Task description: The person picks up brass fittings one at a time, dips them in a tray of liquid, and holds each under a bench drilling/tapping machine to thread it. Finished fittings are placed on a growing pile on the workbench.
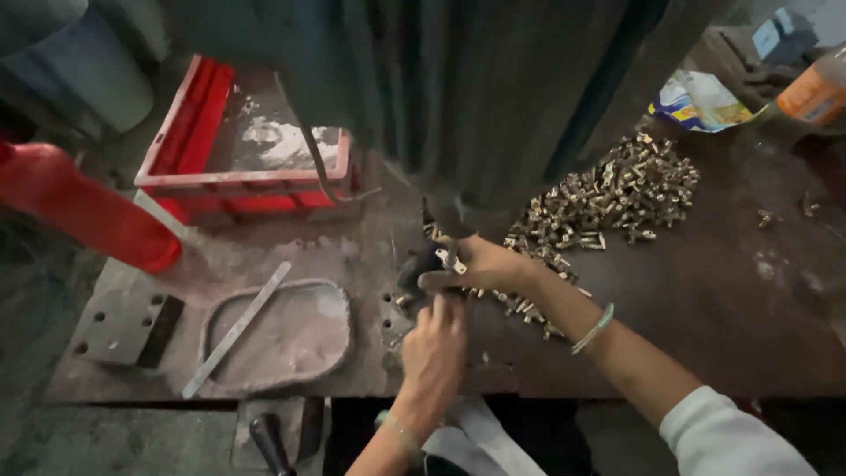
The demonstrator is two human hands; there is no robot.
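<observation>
My right hand (480, 264) reaches in under the dark machine body (493, 97) and pinches a small brass fitting (451, 259) at the black tooling (419, 264). My left hand (434, 348) sits just below it, fingers curled and pointing up at the same spot; whether it holds anything is hidden. A heap of small brass fittings (617, 194) lies on the metal bench to the right, trailing down toward my right wrist (538, 308).
A red plastic crate (238, 176) stands at the back left, a red cylinder (79, 207) to its left. A shallow metal tray (282, 339) with a flat bar (238, 328) lies front left. An orange bottle (815, 92) and a printed bag (701, 101) sit far right.
</observation>
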